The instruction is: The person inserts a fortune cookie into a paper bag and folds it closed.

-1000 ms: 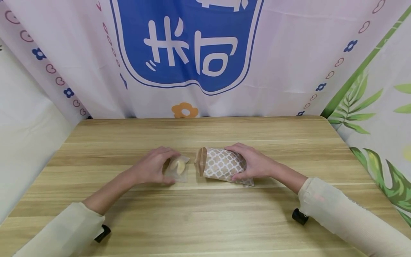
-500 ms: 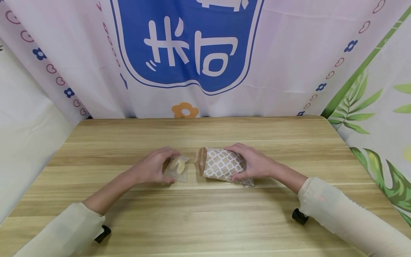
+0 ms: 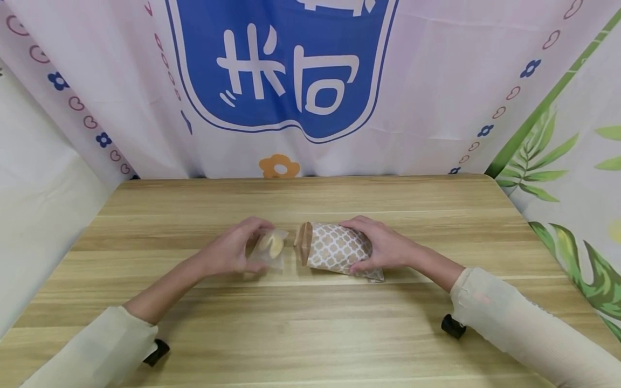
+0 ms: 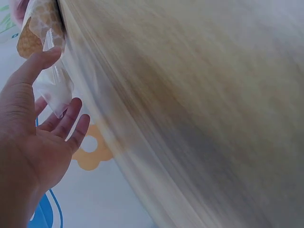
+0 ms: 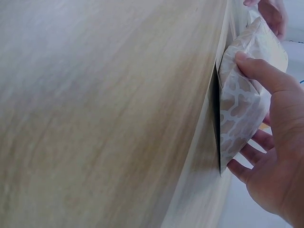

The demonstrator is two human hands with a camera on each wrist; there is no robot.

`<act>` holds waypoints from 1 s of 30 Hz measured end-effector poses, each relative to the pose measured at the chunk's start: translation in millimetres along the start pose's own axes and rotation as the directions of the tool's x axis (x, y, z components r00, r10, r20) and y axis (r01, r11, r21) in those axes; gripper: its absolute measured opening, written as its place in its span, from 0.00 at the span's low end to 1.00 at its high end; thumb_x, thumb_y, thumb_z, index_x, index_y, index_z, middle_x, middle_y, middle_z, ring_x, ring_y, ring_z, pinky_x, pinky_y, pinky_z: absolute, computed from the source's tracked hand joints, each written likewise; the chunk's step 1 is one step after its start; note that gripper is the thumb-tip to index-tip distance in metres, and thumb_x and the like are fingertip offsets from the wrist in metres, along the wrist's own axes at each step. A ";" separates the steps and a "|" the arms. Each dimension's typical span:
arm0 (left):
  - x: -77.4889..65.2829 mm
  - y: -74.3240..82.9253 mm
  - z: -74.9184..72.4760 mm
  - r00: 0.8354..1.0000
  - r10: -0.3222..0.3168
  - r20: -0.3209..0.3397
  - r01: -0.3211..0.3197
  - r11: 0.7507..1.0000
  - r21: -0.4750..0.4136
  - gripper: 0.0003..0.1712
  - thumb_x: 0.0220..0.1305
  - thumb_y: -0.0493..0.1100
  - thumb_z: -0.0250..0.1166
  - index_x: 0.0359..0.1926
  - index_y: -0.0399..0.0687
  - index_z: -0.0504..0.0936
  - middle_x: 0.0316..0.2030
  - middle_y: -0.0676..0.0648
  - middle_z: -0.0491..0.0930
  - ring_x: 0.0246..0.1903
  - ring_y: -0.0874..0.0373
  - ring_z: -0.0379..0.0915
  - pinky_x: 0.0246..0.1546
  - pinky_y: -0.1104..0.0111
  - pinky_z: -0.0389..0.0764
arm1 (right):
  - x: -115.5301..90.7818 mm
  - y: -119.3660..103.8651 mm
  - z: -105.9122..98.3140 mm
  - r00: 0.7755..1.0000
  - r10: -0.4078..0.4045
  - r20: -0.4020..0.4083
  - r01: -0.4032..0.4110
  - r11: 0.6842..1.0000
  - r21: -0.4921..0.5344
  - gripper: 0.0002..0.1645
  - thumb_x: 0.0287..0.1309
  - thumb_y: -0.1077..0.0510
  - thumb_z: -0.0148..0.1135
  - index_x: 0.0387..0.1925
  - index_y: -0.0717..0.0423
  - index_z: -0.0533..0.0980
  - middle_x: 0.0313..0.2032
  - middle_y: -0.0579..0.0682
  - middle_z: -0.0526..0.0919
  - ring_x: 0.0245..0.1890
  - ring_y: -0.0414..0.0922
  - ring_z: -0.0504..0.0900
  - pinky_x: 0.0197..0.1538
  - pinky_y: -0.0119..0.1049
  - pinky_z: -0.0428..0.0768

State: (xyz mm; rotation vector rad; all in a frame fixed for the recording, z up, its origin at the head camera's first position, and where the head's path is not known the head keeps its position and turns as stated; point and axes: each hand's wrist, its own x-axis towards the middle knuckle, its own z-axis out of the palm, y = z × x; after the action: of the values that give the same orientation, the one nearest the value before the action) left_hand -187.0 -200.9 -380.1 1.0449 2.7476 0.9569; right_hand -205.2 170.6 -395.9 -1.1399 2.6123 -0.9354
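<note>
In the head view my left hand (image 3: 233,248) pinches a small clear packet (image 3: 262,258) with a pale yellow curved piece, like a fortune cookie (image 3: 276,245), inside. The left wrist view shows the thumb on one side of the packet (image 4: 56,88) and fingers at the other. Just right of it, a brown paper bag (image 3: 337,248) with a white lattice pattern lies on its side, its mouth facing the packet. My right hand (image 3: 383,245) grips the bag around its closed end. In the right wrist view the thumb presses on the bag (image 5: 237,111), fingers behind.
A wooden table (image 3: 310,328) lies under both hands. Behind it hangs a white curtain (image 3: 412,97) with a blue emblem, and a leaf-patterned cloth (image 3: 548,161) is at the right. Black wrist devices (image 3: 453,326) sit under the sleeves.
My left hand and the packet have shifted slightly, the packet seemingly raised and tilted, with some blur. The right hand and the paper bag have stayed in place.
</note>
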 end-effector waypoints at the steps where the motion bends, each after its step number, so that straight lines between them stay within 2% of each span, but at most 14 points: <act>1: 0.6 0.4 -0.1 1.000 0.004 -0.007 -0.004 1.000 0.001 0.45 0.41 0.34 0.85 0.62 0.30 0.74 0.52 0.39 0.80 0.49 0.45 0.81 0.52 0.51 0.85 | -0.1 -0.2 -0.1 1.000 -0.002 -0.001 0.002 1.000 0.000 0.58 0.43 0.47 0.87 0.72 0.61 0.67 0.64 0.56 0.76 0.64 0.55 0.75 0.67 0.58 0.74; 8: 4.1 1.6 -1.3 0.998 0.051 -0.042 -0.050 0.998 0.025 0.44 0.41 0.35 0.85 0.61 0.31 0.75 0.49 0.41 0.82 0.45 0.49 0.79 0.47 0.53 0.86 | 0.3 -0.5 0.0 1.000 -0.003 -0.005 0.003 1.000 -0.001 0.59 0.42 0.48 0.87 0.72 0.61 0.67 0.63 0.56 0.77 0.64 0.55 0.76 0.66 0.57 0.74; 15: 10.7 6.1 -0.5 0.992 0.095 -0.086 -0.097 0.995 -0.022 0.41 0.43 0.38 0.84 0.58 0.30 0.77 0.47 0.41 0.83 0.43 0.50 0.79 0.44 0.53 0.87 | 1.2 1.0 0.8 1.000 -0.003 -0.005 0.003 1.000 -0.006 0.59 0.42 0.47 0.87 0.72 0.61 0.67 0.64 0.56 0.76 0.64 0.55 0.75 0.67 0.57 0.74; 20: 14.7 9.4 1.4 0.991 0.098 -0.094 -0.102 0.994 -0.031 0.40 0.45 0.40 0.83 0.58 0.29 0.77 0.47 0.40 0.83 0.43 0.49 0.79 0.42 0.53 0.87 | 0.9 1.5 0.6 1.000 -0.004 -0.006 0.004 1.000 -0.007 0.59 0.43 0.47 0.87 0.72 0.61 0.67 0.64 0.56 0.76 0.64 0.55 0.75 0.66 0.58 0.74; 30: 20.8 14.9 6.8 0.994 0.060 -0.087 -0.063 0.997 -0.035 0.41 0.46 0.42 0.83 0.60 0.30 0.77 0.48 0.41 0.82 0.44 0.50 0.78 0.43 0.55 0.87 | 0.5 1.0 0.4 1.000 0.004 -0.006 -0.004 1.000 -0.003 0.59 0.42 0.48 0.87 0.72 0.61 0.68 0.64 0.56 0.77 0.63 0.55 0.76 0.66 0.57 0.74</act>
State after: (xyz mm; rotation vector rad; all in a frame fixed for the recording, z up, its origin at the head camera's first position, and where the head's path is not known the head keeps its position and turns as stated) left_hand -192.6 -175.8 -373.7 1.1142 2.7681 1.0818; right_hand -205.9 170.5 -396.8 -1.1345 2.6202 -0.9361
